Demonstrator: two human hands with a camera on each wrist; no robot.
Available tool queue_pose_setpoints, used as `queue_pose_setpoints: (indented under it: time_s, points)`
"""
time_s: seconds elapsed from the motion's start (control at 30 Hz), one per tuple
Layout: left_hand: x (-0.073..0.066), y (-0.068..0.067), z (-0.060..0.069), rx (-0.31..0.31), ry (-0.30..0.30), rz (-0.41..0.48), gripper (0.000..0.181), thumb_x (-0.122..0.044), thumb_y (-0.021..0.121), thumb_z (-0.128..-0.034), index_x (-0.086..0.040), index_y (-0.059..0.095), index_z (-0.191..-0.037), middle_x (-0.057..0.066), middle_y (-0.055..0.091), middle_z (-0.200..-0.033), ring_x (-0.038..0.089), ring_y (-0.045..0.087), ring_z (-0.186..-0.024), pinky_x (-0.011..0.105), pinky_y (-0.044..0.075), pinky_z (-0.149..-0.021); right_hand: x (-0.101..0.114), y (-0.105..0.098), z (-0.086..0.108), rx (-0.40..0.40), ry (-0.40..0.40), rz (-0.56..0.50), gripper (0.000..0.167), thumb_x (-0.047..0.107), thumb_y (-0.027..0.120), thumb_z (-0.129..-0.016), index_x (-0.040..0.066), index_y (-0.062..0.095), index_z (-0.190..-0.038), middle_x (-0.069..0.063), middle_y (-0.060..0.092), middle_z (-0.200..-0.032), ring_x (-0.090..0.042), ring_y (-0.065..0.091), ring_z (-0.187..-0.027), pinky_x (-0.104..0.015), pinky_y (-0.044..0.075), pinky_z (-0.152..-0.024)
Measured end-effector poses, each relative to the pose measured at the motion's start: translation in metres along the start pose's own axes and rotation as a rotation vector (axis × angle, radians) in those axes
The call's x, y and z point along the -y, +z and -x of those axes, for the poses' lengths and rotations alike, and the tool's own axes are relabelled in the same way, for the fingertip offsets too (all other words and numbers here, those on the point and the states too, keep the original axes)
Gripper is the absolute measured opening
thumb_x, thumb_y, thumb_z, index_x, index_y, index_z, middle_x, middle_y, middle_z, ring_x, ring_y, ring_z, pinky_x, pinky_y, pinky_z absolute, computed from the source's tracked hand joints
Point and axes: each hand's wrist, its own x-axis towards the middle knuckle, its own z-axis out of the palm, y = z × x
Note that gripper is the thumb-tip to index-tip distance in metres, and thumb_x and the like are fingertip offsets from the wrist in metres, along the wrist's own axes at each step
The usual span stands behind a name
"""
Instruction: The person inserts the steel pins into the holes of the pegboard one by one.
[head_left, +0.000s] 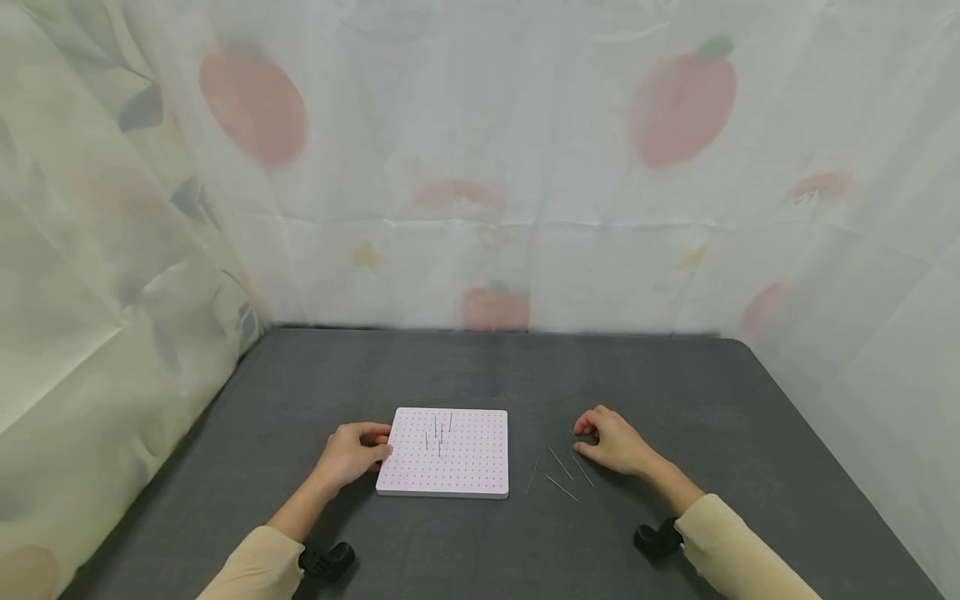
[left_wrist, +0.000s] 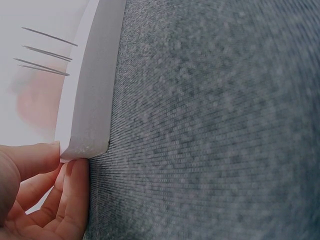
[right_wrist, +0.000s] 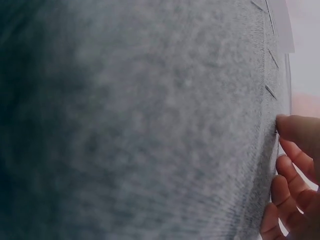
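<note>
A white board (head_left: 472,458) with rows of small holes lies on the dark table. Several thin metal needles (head_left: 439,447) stand upright in its upper left part. My left hand (head_left: 348,454) grips the board's left edge, the thumb on top and the other fingers against the side; in the left wrist view the thumb (left_wrist: 40,159) presses on the corner. Right of the board, several loose needles (head_left: 560,462) lie at different angles. My right hand (head_left: 613,442) is just beyond them, low over the cloth, with a gap between thumb and bent forefinger. Its fingertips (right_wrist: 283,123) are near the surface.
A dark grey cloth covers the table (head_left: 480,542). Pale curtains with fruit prints (head_left: 495,167) hang behind it and along the left and right sides. Black straps with small devices (head_left: 327,562) are on both wrists, by the cream sleeves.
</note>
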Motion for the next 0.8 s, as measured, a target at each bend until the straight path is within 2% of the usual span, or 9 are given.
queue_pose_setpoints:
  time_s: [0.4,0.67,0.8]
  points:
    - [0.0013,0.0007,-0.0005,-0.010,0.009,0.000,0.036,-0.001,0.068,-0.0840,0.007,0.066,-0.119,0.016,0.069,-0.099,0.015,0.066,-0.076,0.032,0.062,-0.065,-0.0011,-0.0013,-0.0007,0.007,-0.041,-0.015,0.011,0.004,0.069,-0.087,0.014,0.066,-0.087,0.001,0.059,-0.084,-0.005,0.050,-0.075,-0.023,0.046,-0.066]
    - [-0.0008,0.0012,0.0011,-0.011,0.000,-0.001,0.035,-0.001,0.068,-0.0846,0.006,0.066,-0.119,0.015,0.069,-0.099,0.015,0.066,-0.078,0.032,0.062,-0.066,-0.0031,0.0010,0.0015,-0.064,-0.147,-0.062,0.017,-0.002,0.064,-0.084,0.015,0.065,-0.083,0.002,0.056,-0.078,-0.001,0.043,-0.069,-0.021,0.038,-0.058]
    - [-0.0012,0.0007,0.0012,-0.008,-0.003,-0.004,0.036,-0.001,0.068,-0.0846,0.006,0.066,-0.119,0.015,0.069,-0.099,0.015,0.066,-0.079,0.032,0.062,-0.066,-0.0039,0.0004,0.0005,-0.033,-0.094,-0.050,0.013,0.002,0.067,-0.086,0.014,0.066,-0.084,0.002,0.058,-0.080,-0.002,0.045,-0.071,-0.022,0.041,-0.061]
